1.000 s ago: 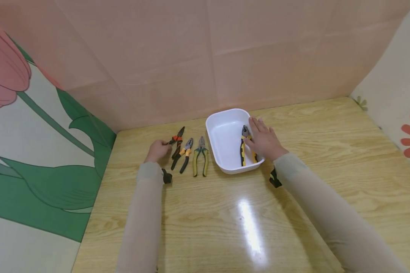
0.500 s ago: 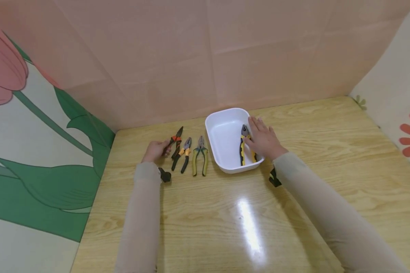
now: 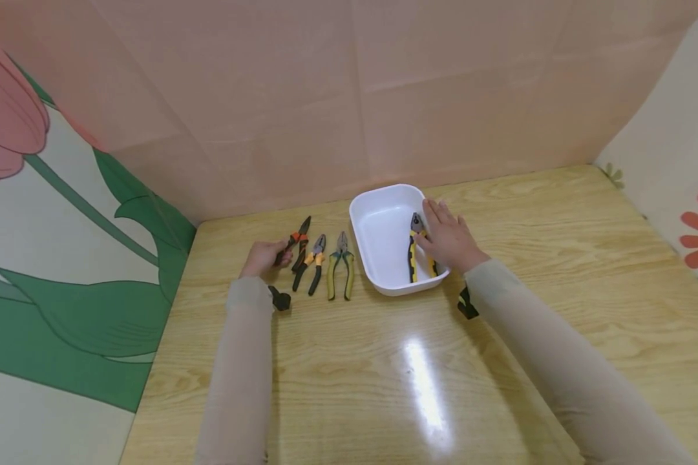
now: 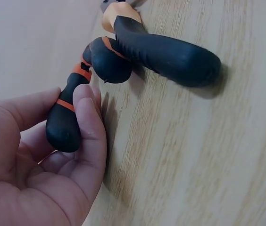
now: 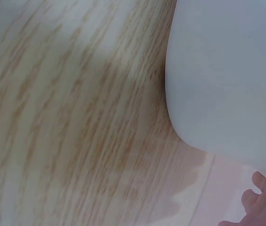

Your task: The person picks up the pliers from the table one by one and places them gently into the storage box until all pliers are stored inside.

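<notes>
In the head view my left hand [image 3: 262, 258] pinches one handle of long-nosed pliers [image 3: 295, 239] with black and orange grips. The left wrist view shows that handle [image 4: 63, 125] between thumb and fingers, its end poking out toward the palm. The pliers' other handle lies close to a second pair of pliers [image 3: 309, 261] with black and pale-orange grips. My right hand [image 3: 450, 240] rests with straight fingers along the right rim of a white tray [image 3: 357, 223]. Inside the tray, beside that hand, lie yellow-and-black pliers [image 3: 412, 255], partly covered by it.
Olive-green pliers [image 3: 331, 278] lie between the second pair and the tray, handles toward me. A pink sheet [image 3: 279, 116] hangs behind the wooden table [image 3: 349, 374]. Flower-patterned panels stand left and right.
Over the first half second my left hand shifted slightly left and its fingers went round the pliers' handle. Since then it has barely moved. The right hand and tray stay put.
</notes>
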### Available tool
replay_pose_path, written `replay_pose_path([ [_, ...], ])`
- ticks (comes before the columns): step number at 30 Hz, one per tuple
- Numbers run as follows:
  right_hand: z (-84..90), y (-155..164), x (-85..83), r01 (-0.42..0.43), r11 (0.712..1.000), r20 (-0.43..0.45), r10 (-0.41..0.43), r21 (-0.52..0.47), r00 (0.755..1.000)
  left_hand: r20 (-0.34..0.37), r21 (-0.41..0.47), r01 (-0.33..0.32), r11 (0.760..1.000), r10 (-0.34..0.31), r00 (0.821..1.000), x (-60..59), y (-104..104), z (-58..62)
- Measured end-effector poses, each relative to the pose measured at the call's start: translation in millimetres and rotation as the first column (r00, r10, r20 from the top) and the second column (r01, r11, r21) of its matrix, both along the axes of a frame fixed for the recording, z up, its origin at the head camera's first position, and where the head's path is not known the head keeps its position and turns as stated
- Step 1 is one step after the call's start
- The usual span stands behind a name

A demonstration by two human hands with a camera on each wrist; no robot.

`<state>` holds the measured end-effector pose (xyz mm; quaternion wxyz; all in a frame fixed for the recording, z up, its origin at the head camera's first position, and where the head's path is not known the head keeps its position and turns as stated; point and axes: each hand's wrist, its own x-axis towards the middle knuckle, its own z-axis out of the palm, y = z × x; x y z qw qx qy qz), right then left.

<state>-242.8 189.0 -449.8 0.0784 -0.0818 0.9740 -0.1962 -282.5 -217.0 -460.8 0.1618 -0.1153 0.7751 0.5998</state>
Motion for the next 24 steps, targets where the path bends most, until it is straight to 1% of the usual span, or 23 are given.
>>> replay_pose_path([
  [6, 0.5, 0.1, 0.2, -0.001, 1.0, 0.004, 0.001, 0.001, 1.0, 0.019, 0.024, -0.035, 0.999, 0.034, 0.999, 0.3, -0.2, -0.9],
  [13, -0.5, 0.2, -0.2, 0.001, 1.0, -0.01, -0.001, 0.005, 1.0, 0.031, 0.107, -0.069, 0.992, 0.066, 0.997, 2.3, 0.1, -1.1],
  [18, 0.5, 0.1, 0.5, 0.0, 1.0, -0.014, 0.0, 0.001, 1.0, 0.036, 0.145, -0.087, 0.986, 0.083, 0.996, 2.8, -0.5, -2.1],
  [20, 1.2, -0.3, 1.0, 0.003, 1.0, -0.01, -0.003, 0.0, 1.0, 0.044, 0.169, -0.088, 0.982, 0.082, 0.996, 4.1, -0.7, 0.6],
  [24, 1.6, -0.3, 1.3, 0.001, 1.0, -0.003, 0.0, 0.003, 1.0, 0.079, 0.216, -0.101, 0.971, 0.085, 0.993, 10.5, 0.9, 13.2],
])
